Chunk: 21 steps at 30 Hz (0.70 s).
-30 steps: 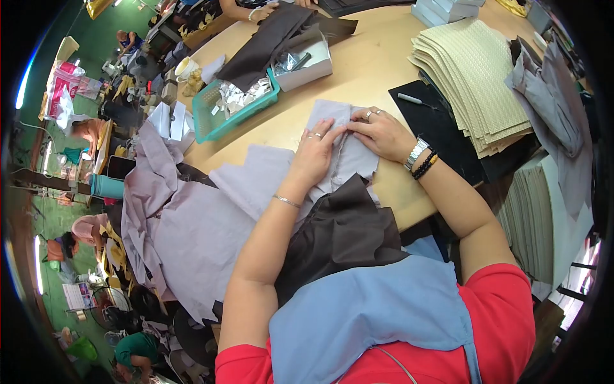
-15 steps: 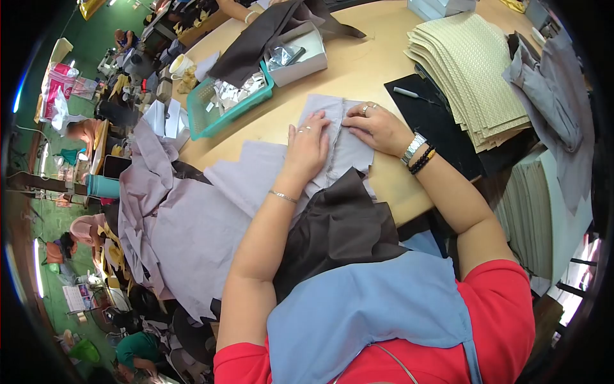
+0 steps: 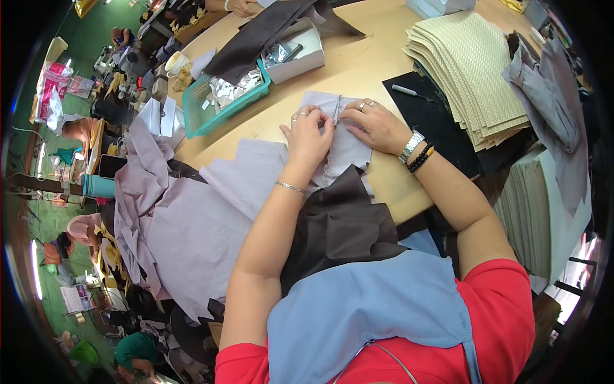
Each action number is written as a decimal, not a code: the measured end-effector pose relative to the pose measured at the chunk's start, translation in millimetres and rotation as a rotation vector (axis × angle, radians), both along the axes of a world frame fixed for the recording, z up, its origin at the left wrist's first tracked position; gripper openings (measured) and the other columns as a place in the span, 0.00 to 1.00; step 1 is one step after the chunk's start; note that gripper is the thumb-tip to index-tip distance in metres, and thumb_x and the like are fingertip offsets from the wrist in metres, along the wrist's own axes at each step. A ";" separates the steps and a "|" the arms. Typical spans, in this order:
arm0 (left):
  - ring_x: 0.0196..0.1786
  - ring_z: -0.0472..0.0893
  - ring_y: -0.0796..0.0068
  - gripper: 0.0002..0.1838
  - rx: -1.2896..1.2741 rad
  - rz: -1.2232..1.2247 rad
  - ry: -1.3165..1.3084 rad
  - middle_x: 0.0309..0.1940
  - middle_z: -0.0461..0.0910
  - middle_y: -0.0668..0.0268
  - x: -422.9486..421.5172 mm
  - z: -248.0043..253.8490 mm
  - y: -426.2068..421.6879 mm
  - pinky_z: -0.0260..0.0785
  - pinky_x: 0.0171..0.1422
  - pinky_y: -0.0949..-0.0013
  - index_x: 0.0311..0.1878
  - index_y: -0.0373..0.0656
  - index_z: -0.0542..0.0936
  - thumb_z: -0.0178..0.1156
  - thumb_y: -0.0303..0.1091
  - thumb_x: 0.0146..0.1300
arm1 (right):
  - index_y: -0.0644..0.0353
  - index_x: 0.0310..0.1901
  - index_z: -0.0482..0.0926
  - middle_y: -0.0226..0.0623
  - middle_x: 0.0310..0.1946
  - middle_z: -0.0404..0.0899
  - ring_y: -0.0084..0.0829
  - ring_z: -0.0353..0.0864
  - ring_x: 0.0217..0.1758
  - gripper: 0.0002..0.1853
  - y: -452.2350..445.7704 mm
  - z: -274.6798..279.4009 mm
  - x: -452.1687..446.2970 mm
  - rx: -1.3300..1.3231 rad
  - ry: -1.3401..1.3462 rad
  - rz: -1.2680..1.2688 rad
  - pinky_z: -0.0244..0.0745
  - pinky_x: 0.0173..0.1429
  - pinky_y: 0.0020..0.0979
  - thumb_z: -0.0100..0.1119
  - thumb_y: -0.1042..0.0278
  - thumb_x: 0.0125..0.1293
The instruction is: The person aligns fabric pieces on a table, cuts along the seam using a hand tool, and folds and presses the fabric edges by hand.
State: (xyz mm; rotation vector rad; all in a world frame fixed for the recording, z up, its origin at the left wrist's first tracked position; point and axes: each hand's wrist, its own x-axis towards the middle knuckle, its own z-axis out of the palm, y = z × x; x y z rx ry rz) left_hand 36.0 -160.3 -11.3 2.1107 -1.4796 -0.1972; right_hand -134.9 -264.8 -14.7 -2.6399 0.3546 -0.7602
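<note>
A light grey-mauve fabric piece (image 3: 350,150) lies on the table in front of me, with a seam running up its middle. My left hand (image 3: 310,136) is closed, fingertips pinching the fabric at the left of the seam's upper part. My right hand (image 3: 377,127) rests on the right half, its bent fingers and thumb closed on the cloth beside the seam. The hands nearly meet. What lies right between the fingertips is hidden. Dark brown fabric (image 3: 345,221) joins the lower end and drapes toward my blue apron (image 3: 371,301).
More grey fabric (image 3: 198,224) spreads left over the table edge. A teal basket (image 3: 192,118) of small white pieces and a white box (image 3: 313,59) stand ahead. Patterned cream sheets (image 3: 467,77) and a black board (image 3: 416,121) lie right. Another person's hand (image 3: 242,8) shows at the far edge.
My left hand has gone from lying flatter on the fabric to curled fingers pinching near the seam. My right hand stays almost in place. The other person's hand has shifted at the far edge.
</note>
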 end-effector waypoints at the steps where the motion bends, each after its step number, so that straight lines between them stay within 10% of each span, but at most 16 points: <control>1: 0.65 0.70 0.58 0.10 0.005 0.001 0.009 0.58 0.75 0.65 -0.2 0.2 0.0 0.46 0.67 0.22 0.37 0.48 0.81 0.61 0.44 0.62 | 0.53 0.53 0.79 0.39 0.48 0.79 0.43 0.76 0.54 0.15 0.2 0.7 -0.2 -0.014 0.006 0.002 0.70 0.61 0.39 0.60 0.68 0.64; 21: 0.70 0.66 0.59 0.10 0.002 -0.172 -0.021 0.61 0.73 0.67 1.7 0.0 14.5 0.41 0.65 0.15 0.49 0.54 0.79 0.56 0.37 0.66 | 0.54 0.55 0.78 0.43 0.46 0.77 0.44 0.75 0.51 0.17 3.1 6.6 11.1 -0.160 0.070 -0.060 0.71 0.57 0.42 0.58 0.68 0.63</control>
